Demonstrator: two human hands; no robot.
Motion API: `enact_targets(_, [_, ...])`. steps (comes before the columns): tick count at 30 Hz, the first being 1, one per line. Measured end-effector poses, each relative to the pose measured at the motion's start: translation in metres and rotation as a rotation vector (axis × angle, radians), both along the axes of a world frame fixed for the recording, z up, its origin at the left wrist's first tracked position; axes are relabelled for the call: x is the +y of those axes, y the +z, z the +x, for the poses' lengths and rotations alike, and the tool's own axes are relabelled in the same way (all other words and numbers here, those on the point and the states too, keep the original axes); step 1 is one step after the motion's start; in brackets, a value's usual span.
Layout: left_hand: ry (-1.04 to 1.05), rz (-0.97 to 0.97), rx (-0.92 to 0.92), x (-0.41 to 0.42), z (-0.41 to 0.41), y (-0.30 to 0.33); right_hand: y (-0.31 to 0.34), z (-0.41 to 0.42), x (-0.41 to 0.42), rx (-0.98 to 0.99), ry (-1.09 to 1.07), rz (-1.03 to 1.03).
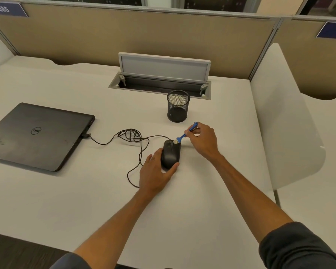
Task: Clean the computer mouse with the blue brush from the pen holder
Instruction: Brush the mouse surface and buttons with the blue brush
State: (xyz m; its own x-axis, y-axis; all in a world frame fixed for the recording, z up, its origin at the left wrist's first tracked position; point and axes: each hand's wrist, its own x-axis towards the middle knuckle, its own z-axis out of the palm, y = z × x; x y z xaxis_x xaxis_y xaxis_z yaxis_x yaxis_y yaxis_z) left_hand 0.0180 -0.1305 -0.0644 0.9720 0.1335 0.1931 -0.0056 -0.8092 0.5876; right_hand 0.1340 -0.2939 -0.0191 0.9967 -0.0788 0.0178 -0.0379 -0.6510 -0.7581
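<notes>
A black wired computer mouse [171, 154] lies on the white desk [202, 200] in the middle of the view. My left hand [155, 171] grips it from its left and near end, thumb on one side and fingers on the other. My right hand [203, 139] pinches the handle of a small blue brush [184, 133]. The brush's pale bristles rest on the mouse's far right corner by the scroll wheel. A black mesh pen holder [177, 105] stands upright behind the mouse, with nothing visible in it.
The mouse cable [132, 135] coils to the left and plugs into a closed black laptop [37, 135]. An open cable hatch [161, 78] sits behind the pen holder. A white divider panel [283, 121] bounds the desk on the right; a beige partition [144, 35] stands at the back.
</notes>
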Motion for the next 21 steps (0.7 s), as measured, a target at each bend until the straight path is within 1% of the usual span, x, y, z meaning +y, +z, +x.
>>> enact_targets(2, [0.003, -0.003, 0.0, 0.0, 0.0, 0.0, 0.001, -0.003, -0.003, -0.04, -0.056, -0.076])
enact_targets(4, [-0.001, -0.014, 0.032, 0.0, 0.0, 0.001, 0.008, -0.009, 0.0, -0.112, -0.048, -0.025])
enact_targets(6, [-0.002, -0.045, 0.115, 0.001, 0.0, 0.0, 0.016, -0.018, 0.004, -0.144, 0.066, 0.069])
enact_targets(8, [0.007, -0.08, 0.185, 0.002, 0.0, -0.001, 0.023, -0.031, 0.007, -0.134, 0.226, 0.092])
enact_targets(11, [0.022, -0.126, 0.239, 0.002, 0.001, -0.002, 0.029, -0.047, 0.009, -0.119, 0.416, -0.012])
enact_targets(14, [0.057, -0.189, 0.239, -0.002, -0.002, 0.0, 0.033, -0.054, 0.009, -0.16, 0.525, -0.131])
enact_targets(18, [0.084, -0.234, 0.222, -0.004, -0.002, 0.001, 0.037, -0.053, 0.009, -0.128, 0.595, -0.161])
enact_targets(21, [0.077, -0.255, 0.217, -0.004, -0.003, 0.003, 0.036, -0.05, 0.015, -0.141, 0.592, -0.172])
